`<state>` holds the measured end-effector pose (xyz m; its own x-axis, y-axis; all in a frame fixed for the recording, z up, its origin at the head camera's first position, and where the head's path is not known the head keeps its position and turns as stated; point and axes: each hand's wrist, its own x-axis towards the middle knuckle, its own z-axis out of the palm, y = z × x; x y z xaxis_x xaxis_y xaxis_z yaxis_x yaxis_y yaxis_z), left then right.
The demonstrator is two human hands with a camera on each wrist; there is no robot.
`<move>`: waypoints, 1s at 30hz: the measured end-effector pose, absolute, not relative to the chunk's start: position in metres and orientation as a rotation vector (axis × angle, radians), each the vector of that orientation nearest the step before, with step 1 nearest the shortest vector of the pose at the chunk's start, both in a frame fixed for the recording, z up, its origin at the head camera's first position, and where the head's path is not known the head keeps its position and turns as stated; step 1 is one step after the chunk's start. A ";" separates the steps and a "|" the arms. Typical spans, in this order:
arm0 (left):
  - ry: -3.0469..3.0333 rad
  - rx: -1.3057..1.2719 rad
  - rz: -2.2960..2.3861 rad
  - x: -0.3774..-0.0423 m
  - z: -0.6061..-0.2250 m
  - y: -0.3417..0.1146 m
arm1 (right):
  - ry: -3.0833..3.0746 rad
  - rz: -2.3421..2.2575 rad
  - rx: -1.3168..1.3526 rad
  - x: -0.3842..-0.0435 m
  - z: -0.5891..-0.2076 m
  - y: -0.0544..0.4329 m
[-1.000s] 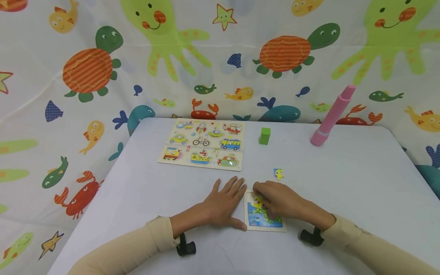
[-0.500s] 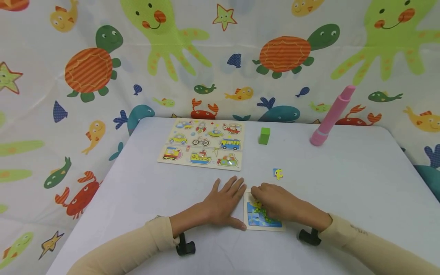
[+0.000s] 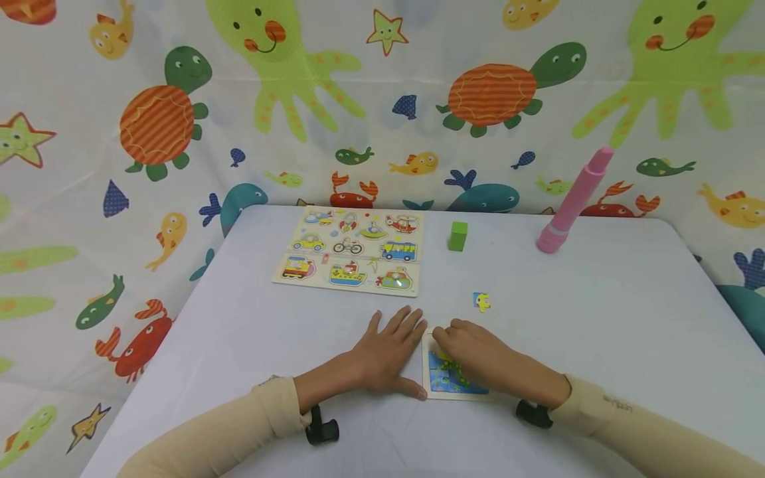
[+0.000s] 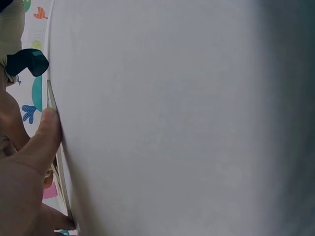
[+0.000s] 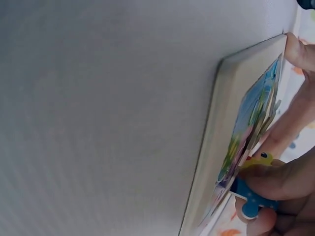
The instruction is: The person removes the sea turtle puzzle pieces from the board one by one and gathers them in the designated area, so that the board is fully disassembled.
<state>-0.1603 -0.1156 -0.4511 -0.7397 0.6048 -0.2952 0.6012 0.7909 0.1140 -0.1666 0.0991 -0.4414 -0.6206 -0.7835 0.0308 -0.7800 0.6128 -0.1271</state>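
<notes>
A small jigsaw puzzle [image 3: 439, 382] in a pale wooden frame lies on the table, with blue and green pieces in it. My left hand [image 3: 385, 358] rests spread beside it, thumb and fingertips at its left edge; the left thumb [image 4: 44, 137] shows close by in the left wrist view. Over the puzzle's upper right, my right hand [image 3: 478, 355] covers part of the picture. Between its thumb and fingers it pinches a blue and yellow puzzle piece [image 5: 253, 194], tilted right at the puzzle's surface. Just beyond that hand, a loose puzzle piece [image 3: 481, 301] lies on the table.
A vehicle puzzle board [image 3: 323, 273] lies at the back left. Behind the loose piece stands a green block [image 3: 458, 236]. A pink tapering tube [image 3: 570, 206] stands at the back right, before a cloth [image 3: 370, 93] printed with sea animals.
My right hand has shifted slightly left over the puzzle, its fingers nearer the upper left corner. The left hand stays in place beside the frame. The head view has moved a little.
</notes>
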 end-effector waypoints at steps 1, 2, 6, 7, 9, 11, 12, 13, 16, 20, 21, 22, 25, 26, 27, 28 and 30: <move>2.666 0.923 0.014 -0.161 -0.451 -0.116 | 2.793 -0.216 -1.329 -0.167 -0.442 0.099; 2.667 0.924 0.013 -0.161 -0.451 -0.116 | 2.788 -0.237 -1.300 -0.168 -0.441 0.099; 2.668 0.924 0.014 -0.161 -0.451 -0.116 | 2.750 -0.383 -1.170 -0.172 -0.439 0.101; 2.669 0.923 0.015 -0.161 -0.450 -0.116 | 2.739 -0.426 -1.142 -0.173 -0.438 0.102; 2.668 0.919 0.016 -0.161 -0.450 -0.116 | 2.703 -0.523 -1.116 -0.176 -0.437 0.106; 2.667 0.917 0.023 -0.160 -0.450 -0.116 | 2.680 -0.623 -1.090 -0.180 -0.434 0.113; 2.667 0.917 0.026 -0.160 -0.450 -0.116 | 2.678 -0.676 -1.076 -0.183 -0.431 0.119; 2.667 0.915 0.030 -0.160 -0.450 -0.115 | 2.681 -0.728 -1.054 -0.187 -0.428 0.125; 2.668 0.915 0.036 -0.159 -0.450 -0.115 | 2.733 -0.836 -0.972 -0.205 -0.420 0.151; 2.666 0.908 0.035 -0.158 -0.451 -0.115 | 2.756 -0.862 -0.798 -0.233 -0.415 0.191; 2.665 0.908 0.036 -0.158 -0.451 -0.115 | 2.745 -0.862 -0.755 -0.239 -0.415 0.200; 2.665 0.909 0.035 -0.158 -0.452 -0.115 | 2.725 -0.862 -0.715 -0.245 -0.416 0.207; 2.666 0.913 0.036 -0.159 -0.452 -0.115 | 2.650 -0.875 -0.648 -0.258 -0.421 0.224; 2.668 0.914 0.035 -0.159 -0.452 -0.115 | 2.623 -0.883 -0.642 -0.261 -0.423 0.227; 2.670 0.913 0.034 -0.159 -0.453 -0.114 | 2.600 -0.886 -0.645 -0.264 -0.426 0.229; 2.670 0.912 0.035 -0.159 -0.453 -0.114 | 2.578 -0.888 -0.647 -0.266 -0.428 0.229; 2.669 0.912 0.040 -0.160 -0.453 -0.114 | 2.564 -0.878 -0.652 -0.269 -0.433 0.229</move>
